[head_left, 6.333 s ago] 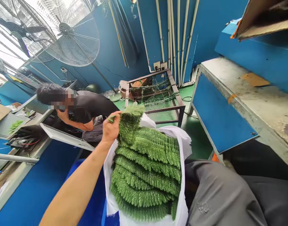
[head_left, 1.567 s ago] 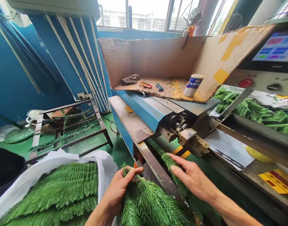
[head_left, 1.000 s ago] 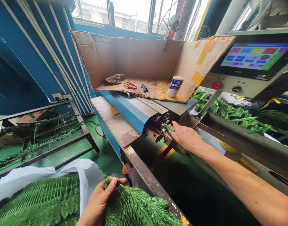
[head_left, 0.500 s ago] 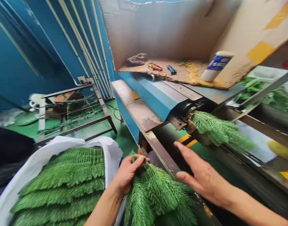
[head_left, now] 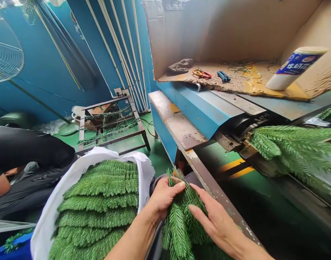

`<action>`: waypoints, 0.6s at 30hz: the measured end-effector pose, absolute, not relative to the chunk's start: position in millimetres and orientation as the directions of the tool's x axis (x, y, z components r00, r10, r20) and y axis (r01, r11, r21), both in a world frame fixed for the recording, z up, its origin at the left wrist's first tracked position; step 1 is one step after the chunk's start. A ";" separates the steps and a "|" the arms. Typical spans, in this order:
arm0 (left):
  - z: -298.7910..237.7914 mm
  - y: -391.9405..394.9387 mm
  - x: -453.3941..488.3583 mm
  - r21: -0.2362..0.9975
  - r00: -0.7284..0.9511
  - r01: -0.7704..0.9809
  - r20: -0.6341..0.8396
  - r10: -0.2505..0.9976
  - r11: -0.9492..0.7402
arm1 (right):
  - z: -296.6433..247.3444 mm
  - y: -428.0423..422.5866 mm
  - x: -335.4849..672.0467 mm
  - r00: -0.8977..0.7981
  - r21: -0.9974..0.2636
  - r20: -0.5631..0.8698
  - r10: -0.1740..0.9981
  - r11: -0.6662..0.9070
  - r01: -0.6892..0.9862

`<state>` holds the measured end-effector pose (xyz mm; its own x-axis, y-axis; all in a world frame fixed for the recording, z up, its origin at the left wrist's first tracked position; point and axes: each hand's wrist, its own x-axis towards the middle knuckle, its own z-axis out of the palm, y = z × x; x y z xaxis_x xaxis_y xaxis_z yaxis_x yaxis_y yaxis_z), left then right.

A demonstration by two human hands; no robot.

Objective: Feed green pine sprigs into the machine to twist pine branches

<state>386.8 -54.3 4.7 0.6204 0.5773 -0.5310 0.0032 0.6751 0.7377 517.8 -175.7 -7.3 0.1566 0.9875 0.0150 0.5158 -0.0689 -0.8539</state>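
Note:
My left hand (head_left: 165,196) is closed round the stem ends of a bunch of artificial pine sprigs (head_left: 178,227), which hang down over my lap. Close against the right side of that bunch is my right hand (head_left: 214,215), its thumb and fingers apart; whether it touches the needles I cannot tell. On my left a white sack (head_left: 43,220) holds neat stacked layers of green pine sprigs (head_left: 100,206). More pine sprigs (head_left: 284,148) stick out of the clamp of a blue machine (head_left: 200,112) to the right.
Above the machine, an open cardboard box (head_left: 225,32) holds red-and-yellow-handled pliers (head_left: 201,73), a blue tool (head_left: 223,76) and a white-and-blue canister (head_left: 292,70). A metal rail (head_left: 208,180) runs beside my lap. A person in dark clothes (head_left: 32,155) bends at far left, near a metal frame (head_left: 113,139).
My right hand has come in from the rail to the sprig bunch. The view has swung left, showing more of the other person. The sprigs at the machine have shifted and spread.

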 end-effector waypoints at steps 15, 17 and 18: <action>40.5 -68.0 419.5 0.801 0.584 0.218 -0.564 0.583 0.557 | 1.0 -172.5 543.2 0.217 -0.755 0.184 0.959 -0.003 0.656; 42.7 -65.8 424.2 0.794 0.555 0.260 -0.589 0.587 0.550 | 13.2 -169.8 547.2 0.166 -0.691 0.237 0.957 0.046 0.722; 42.6 -64.5 426.2 0.793 0.540 0.257 -0.592 0.598 0.553 | 22.3 -170.3 548.9 0.154 -0.657 0.266 0.952 0.062 0.751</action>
<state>426.2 -64.5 42.6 0.5405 0.5977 -0.5921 0.2569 0.5529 0.7926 548.9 -170.3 22.3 0.1544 0.9516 0.2656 0.7510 0.0616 -0.6574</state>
